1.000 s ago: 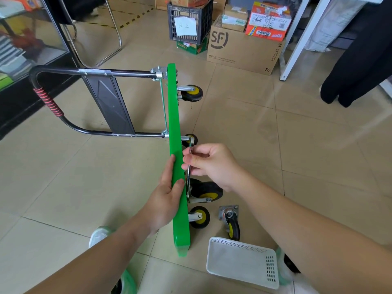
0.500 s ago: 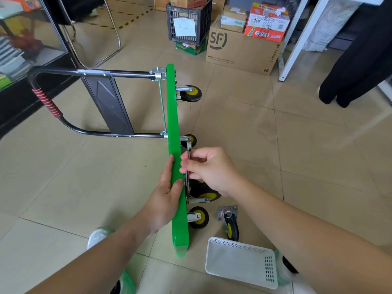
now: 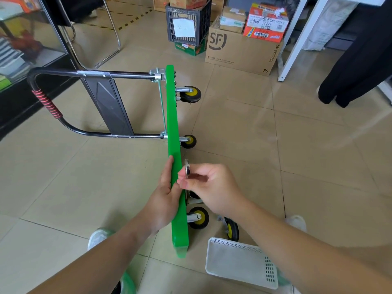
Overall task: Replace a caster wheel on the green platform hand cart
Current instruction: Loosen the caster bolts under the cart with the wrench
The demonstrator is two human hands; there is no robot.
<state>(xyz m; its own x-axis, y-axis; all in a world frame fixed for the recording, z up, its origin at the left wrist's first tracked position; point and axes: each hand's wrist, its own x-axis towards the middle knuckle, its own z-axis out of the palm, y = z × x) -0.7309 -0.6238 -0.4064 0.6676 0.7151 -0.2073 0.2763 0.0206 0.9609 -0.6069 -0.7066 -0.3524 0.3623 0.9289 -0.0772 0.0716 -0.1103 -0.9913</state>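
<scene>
The green platform cart (image 3: 172,128) stands on its long edge on the tiled floor, its black handle (image 3: 63,98) folded out to the left and its casters pointing right. My left hand (image 3: 164,196) grips the deck's upper edge. My right hand (image 3: 209,187) pinches a slim metal wrench (image 3: 187,169) held upright against the underside, just above a caster (image 3: 194,198) that it partly hides. Another mounted caster (image 3: 198,217) sits below it. A loose black-and-yellow caster (image 3: 231,229) lies on the floor to the right.
A white perforated basket (image 3: 241,262) lies on the floor at the lower right. Cardboard boxes (image 3: 241,52) and a black crate (image 3: 186,20) stand at the back, a white table leg (image 3: 297,39) and a dark hanging garment (image 3: 360,52) to the right, a chair frame far left.
My right hand has slid down along the deck with the wrench, which now stands lower. My left hand keeps its hold on the deck's edge.
</scene>
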